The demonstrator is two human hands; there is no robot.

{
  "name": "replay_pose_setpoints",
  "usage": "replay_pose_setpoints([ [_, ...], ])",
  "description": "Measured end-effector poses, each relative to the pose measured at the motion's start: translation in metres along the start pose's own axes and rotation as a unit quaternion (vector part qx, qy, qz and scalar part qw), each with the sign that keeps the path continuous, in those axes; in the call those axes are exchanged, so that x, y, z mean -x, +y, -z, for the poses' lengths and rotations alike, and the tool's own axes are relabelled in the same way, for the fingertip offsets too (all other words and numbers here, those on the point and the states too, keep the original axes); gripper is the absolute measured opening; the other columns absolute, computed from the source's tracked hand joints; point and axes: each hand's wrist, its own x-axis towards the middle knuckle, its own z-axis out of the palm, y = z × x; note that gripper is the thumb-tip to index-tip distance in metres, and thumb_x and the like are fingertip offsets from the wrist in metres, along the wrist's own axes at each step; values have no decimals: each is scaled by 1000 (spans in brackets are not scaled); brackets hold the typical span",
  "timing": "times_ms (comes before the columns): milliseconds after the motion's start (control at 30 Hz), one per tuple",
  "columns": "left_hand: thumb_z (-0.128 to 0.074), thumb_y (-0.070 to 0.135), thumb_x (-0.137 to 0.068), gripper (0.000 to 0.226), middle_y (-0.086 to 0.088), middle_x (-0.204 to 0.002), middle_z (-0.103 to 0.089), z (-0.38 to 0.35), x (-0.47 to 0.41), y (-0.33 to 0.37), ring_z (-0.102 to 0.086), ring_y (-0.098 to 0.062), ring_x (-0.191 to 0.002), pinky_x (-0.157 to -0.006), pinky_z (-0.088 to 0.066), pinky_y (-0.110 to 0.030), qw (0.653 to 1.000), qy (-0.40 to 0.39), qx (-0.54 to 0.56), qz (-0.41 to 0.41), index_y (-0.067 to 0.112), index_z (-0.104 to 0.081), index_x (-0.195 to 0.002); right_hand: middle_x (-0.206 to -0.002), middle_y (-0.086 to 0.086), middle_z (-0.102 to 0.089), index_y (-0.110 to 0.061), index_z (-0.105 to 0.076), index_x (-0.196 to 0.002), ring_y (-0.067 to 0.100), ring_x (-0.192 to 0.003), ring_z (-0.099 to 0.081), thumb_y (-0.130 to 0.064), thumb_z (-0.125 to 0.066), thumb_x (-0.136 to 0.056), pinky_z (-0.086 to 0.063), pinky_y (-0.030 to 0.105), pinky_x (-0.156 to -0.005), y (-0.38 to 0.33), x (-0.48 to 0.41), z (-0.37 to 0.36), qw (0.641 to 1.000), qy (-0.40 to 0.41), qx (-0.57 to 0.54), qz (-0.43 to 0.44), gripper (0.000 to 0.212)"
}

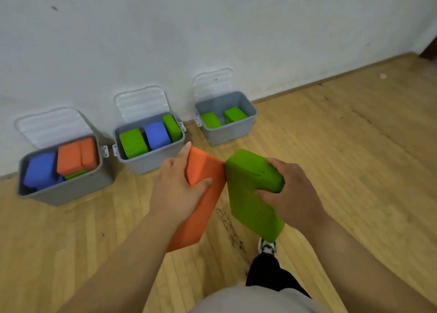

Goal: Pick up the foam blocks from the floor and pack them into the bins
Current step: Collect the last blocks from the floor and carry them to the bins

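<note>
My left hand (176,189) grips an orange foam block (201,208) held off the floor, thumb across its face. Beside it, my right hand (290,194) grips a green foam block (250,194); the two blocks touch at their upper corners. Three grey bins stand open against the wall ahead. The left bin (71,189) holds blue, orange and green blocks. Green and blue blocks fill the middle bin (151,161). In the right bin (229,133) lie two green blocks.
Each bin's clear lid leans back on the white wall (212,28). Wooden floor (354,147) stretches to the right and toward me. My shoe (267,246) and dark trouser leg show below the green block. A small white scrap (383,76) lies far right.
</note>
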Motion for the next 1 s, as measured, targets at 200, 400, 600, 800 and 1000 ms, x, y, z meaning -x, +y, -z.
replay_pose_setpoints([
  [200, -71, 65, -80, 98, 0, -143, -44, -38, -107, 2, -49, -25, -128, -104, -46, -46, 999, -11, -16, 41, 55, -10, -156, -129, -7, -42, -40, -38, -151, 8, -108, -46, -43, -81, -81, -39, 26, -90, 24, -133, -10, 999, -47, -11, 12, 83],
  [400, -73, 63, -79, 97, 3, -130, -44, -59, -224, 34, -56, -24, -115, -94, -50, -44, 994, 32, -16, 102, 53, -14, -156, -120, -10, -41, -39, -41, -149, 14, -114, -50, -42, -82, -77, -43, 32, -94, 24, -293, 15, 993, -98, 3, 64, 83],
  [600, -69, 65, -83, 96, 3, -134, -42, -72, -323, 44, -54, -21, -113, -87, -48, -39, 990, 32, -35, 131, 52, -9, -156, -136, -5, -46, -40, -35, -152, 19, -127, -49, -45, -83, -76, -43, 39, -105, 8, -427, 30, 989, -118, 34, 85, 90],
  [800, -75, 61, -79, 98, 0, -134, -44, -105, -473, 10, -51, -24, -123, -105, -44, -43, 994, -11, 9, 111, 52, -15, -156, -142, -1, -45, -41, -31, -155, 20, -130, -47, -46, -84, -76, -42, 39, -107, 18, -538, -1, 991, -131, 10, 17, 95],
  [1000, -74, 58, -80, 97, 1, -138, -43, -114, -637, -5, -49, -24, -128, -103, -42, -38, 996, -78, -5, 31, 50, -15, -157, -136, -3, -45, -41, -29, -156, 19, -122, -51, -47, -85, -74, -44, 30, -90, 4, -646, -19, 996, -60, -10, -60, 99],
])
